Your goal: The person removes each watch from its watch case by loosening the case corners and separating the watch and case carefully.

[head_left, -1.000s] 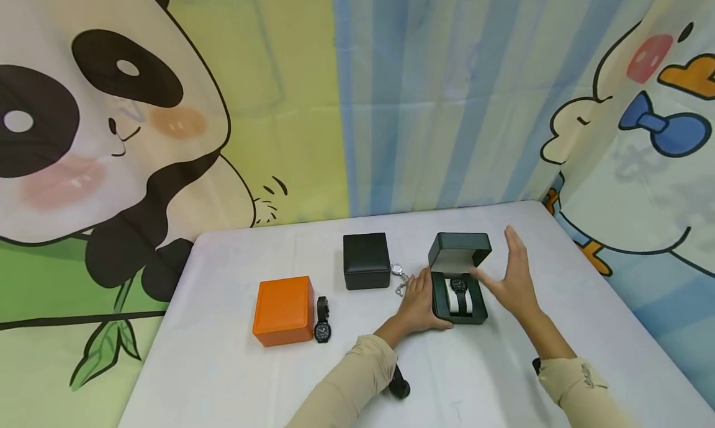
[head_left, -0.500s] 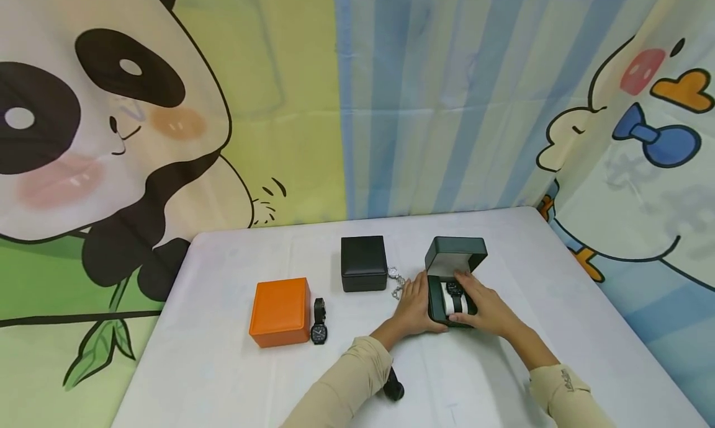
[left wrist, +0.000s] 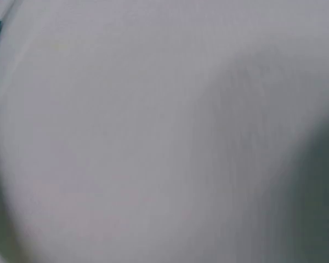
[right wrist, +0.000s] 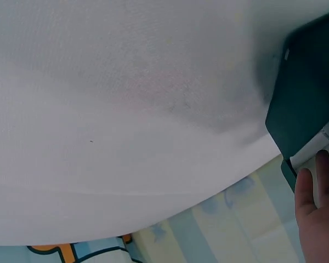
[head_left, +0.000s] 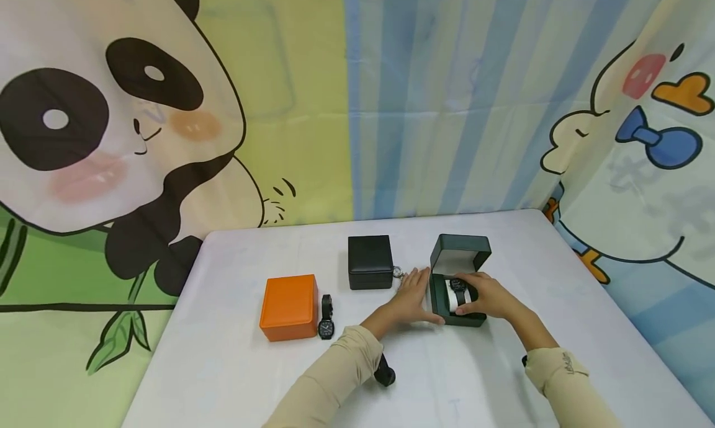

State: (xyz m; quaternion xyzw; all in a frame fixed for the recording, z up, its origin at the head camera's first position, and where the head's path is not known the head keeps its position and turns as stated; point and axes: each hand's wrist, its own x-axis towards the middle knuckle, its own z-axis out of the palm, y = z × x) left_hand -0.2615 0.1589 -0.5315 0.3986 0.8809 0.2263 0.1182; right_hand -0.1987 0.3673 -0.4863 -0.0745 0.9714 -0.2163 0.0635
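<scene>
A dark green watch box [head_left: 461,244] stands on the white-covered table with its lid raised. Inside lies a black wristwatch [head_left: 459,286] round a white cushion [head_left: 451,300]. My right hand [head_left: 493,296] reaches in from the right, thumb below and fingers above, pinching the watch on its cushion. At the box's left side, my left hand [head_left: 410,299] has its fingers spread, fingertips and thumb at the wall. The right wrist view shows the box [right wrist: 304,93] at its edge with my right fingers [right wrist: 304,192] by the opening. The left wrist view is mostly blurred cloth.
A closed black box [head_left: 370,263] stands left of the green one, a silver-coloured watch [head_left: 398,271] beside it. Further left are an orange box [head_left: 288,308] and a black watch [head_left: 326,319]. Another black strap-like item [head_left: 384,373] lies partly under my left sleeve.
My right hand has come down from beside the raised lid into the box and taken hold of the watch on its cushion. My left hand stays beside the box, its palm slightly farther from the wall.
</scene>
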